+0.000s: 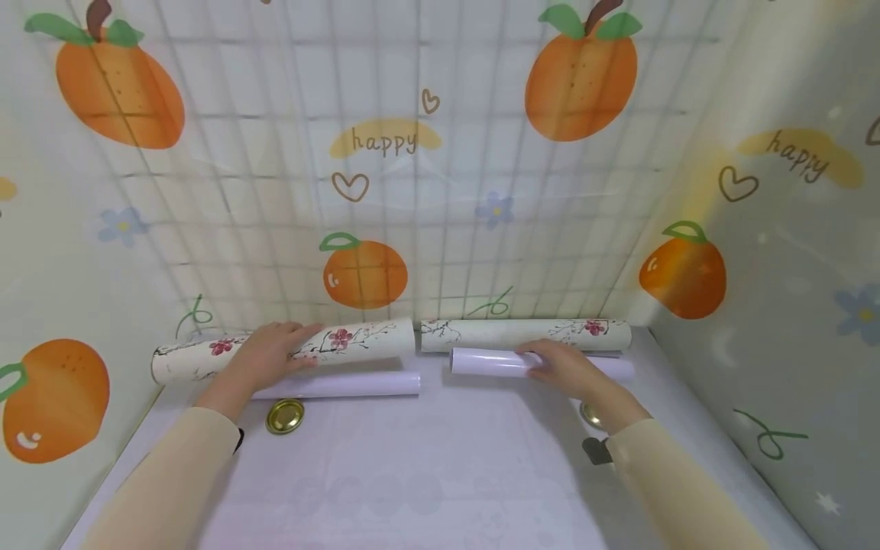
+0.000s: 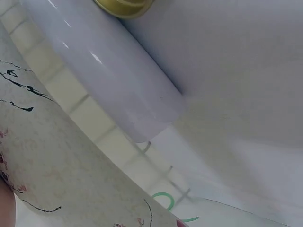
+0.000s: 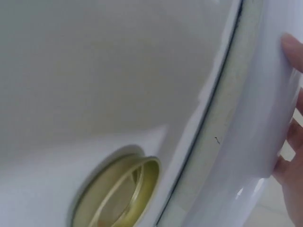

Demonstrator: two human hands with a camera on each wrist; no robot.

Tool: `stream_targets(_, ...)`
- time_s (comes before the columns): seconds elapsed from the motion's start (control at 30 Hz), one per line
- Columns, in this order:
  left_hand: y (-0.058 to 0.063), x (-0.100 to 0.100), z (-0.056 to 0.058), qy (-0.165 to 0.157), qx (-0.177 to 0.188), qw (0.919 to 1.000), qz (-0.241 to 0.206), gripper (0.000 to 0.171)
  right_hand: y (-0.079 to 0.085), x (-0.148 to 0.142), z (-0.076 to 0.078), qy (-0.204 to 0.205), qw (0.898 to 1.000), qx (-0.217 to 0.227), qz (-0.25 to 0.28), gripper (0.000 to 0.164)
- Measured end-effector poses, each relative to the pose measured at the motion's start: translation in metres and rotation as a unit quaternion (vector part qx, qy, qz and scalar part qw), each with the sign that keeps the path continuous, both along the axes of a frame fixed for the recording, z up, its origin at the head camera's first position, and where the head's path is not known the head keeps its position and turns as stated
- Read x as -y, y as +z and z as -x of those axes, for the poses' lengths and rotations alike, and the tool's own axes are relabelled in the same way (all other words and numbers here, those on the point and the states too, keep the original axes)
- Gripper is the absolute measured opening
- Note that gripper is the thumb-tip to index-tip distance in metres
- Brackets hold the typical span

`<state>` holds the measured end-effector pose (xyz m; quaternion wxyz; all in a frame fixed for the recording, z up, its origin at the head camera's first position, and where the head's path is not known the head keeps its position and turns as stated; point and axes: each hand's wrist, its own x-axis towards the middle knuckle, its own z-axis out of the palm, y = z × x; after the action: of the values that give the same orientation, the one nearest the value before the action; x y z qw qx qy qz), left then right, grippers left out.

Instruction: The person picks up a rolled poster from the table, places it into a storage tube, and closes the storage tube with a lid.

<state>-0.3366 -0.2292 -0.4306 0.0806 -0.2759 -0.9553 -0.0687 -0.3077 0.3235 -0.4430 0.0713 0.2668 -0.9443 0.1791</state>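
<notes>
My left hand [image 1: 271,355] grips a cream cardboard-like tube printed with plum blossoms [image 1: 374,341], which slants slightly in the head view. In front of that tube lies a glossy pale lilac tube [image 1: 371,385]. On the right, my right hand [image 1: 567,370] holds another glossy lilac tube [image 1: 488,363], its thumb and fingers around the middle; the fingers [image 3: 294,52] also show at the right wrist view's edge. Just behind it a second blossom-printed tube [image 1: 474,334] lies along the back. The left wrist view shows the left blossom tube [image 2: 71,156] very close.
A round gold lid [image 1: 285,417] lies before the left tubes. Another gold lid [image 3: 118,194] rests by the right forearm, partly hidden in the head view. The pale tabletop [image 1: 440,473] is bounded by fruit-printed curtains [image 1: 440,191] at the back and sides.
</notes>
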Motion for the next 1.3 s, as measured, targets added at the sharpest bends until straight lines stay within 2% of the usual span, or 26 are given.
stream_targets(0.27,-0.003,0.004,-0.018,-0.012,-0.021,0.9997,-0.009,0.074,0.01,0.001,-0.007,0.006,1.0,0.002,0.011,0.044)
stream_targets(0.5,-0.004,0.005,-0.033,0.0,-0.019,0.9998,-0.012,0.074,0.016,0.001,-0.012,0.003,1.0,0.012,0.009,0.046)
stream_targets(0.67,-0.007,0.006,-0.039,0.0,-0.035,0.9994,-0.003,0.074,0.019,0.003,-0.014,0.01,1.0,0.006,0.013,0.045)
stream_targets(0.97,-0.012,0.001,-0.051,-0.004,-0.023,0.9997,0.004,0.074,0.023,0.009,-0.02,0.013,1.0,-0.007,0.015,0.045)
stream_targets(1.3,-0.016,-0.007,-0.063,-0.004,-0.014,0.9998,-0.012,0.074,0.028,0.014,-0.022,0.04,0.998,-0.034,0.015,0.044)
